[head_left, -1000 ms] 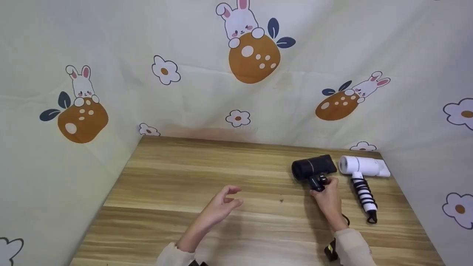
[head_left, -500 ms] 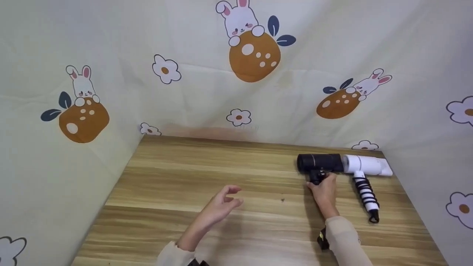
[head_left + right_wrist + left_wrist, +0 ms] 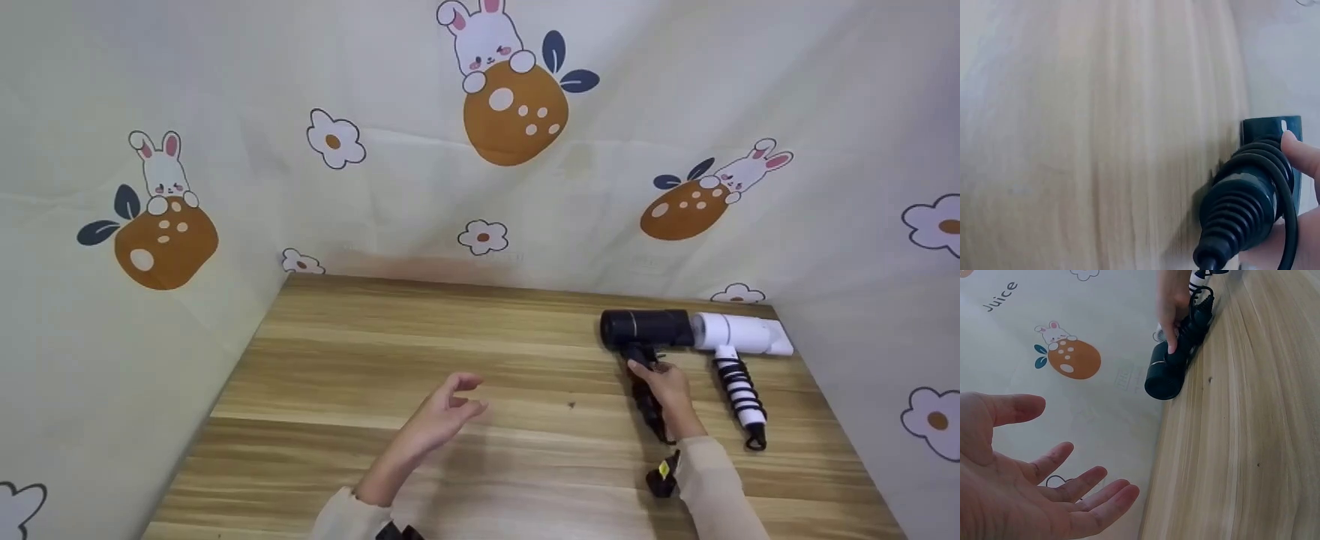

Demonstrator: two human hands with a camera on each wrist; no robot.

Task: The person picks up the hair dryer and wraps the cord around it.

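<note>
A black hair dryer [image 3: 649,328] lies near the table's back right, its cord wound about the handle. My right hand [image 3: 671,394] grips that handle from its right side. In the right wrist view my thumb [image 3: 1297,152] presses where the handle meets the barrel, while the cord-wrapped handle [image 3: 1238,211] partly hides the other fingers. Right beside the black nozzle lies a white hair dryer [image 3: 739,334], with black cord coiled round its handle. My left hand [image 3: 439,416] hovers over the middle of the table, holding nothing; the left wrist view shows its fingers [image 3: 1086,481] spread and loosely bent.
The wooden table [image 3: 375,337] meets a pale cloth backdrop [image 3: 405,187] printed with rabbits, oranges and flowers at its back and sides. A black device with a yellow mark [image 3: 661,476] sits by my right sleeve.
The black hair dryer has moved back and right, turning into line with the white one. My right hand has shifted its hold along the handle, now lying lower. My left hand stays nearly still.
</note>
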